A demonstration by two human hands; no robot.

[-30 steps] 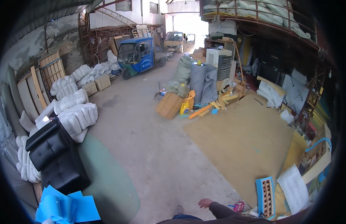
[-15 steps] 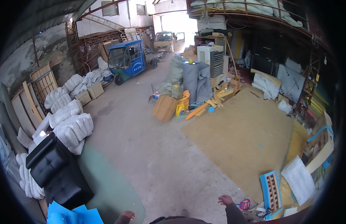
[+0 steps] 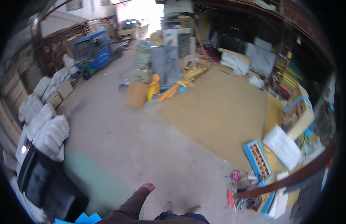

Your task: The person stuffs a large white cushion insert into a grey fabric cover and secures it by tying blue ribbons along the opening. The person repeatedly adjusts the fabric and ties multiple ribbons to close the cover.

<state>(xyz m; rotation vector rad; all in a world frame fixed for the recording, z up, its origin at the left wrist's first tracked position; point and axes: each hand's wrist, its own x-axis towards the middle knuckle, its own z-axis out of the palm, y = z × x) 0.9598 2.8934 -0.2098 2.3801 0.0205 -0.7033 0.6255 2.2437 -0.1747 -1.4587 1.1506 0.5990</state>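
My left hand (image 3: 148, 187) swings out in front of me at the lower middle, above the grey concrete floor (image 3: 124, 138). I see nothing in it; motion blurs its fingers, so whether they are curled or spread is unclear. My right hand is out of the picture. The thing closest to my left arm is a green patch (image 3: 92, 173) on the floor. Farther left stands a black tufted leather seat (image 3: 49, 183), with blue sheets (image 3: 83, 218) at the bottom edge.
White padded bundles (image 3: 49, 134) line the left side. Ahead are a blue three-wheeler (image 3: 92, 50), a brown carton (image 3: 137, 94) and grey rolls (image 3: 164, 65). A tan board (image 3: 217, 108) covers the floor at right, near a blue-edged frame (image 3: 258, 162) and a dark red beam (image 3: 288, 181).
The view has turned right and downward. My left hand has swung forward and toward the middle; my right hand has left the picture. More clutter shows at the lower right.
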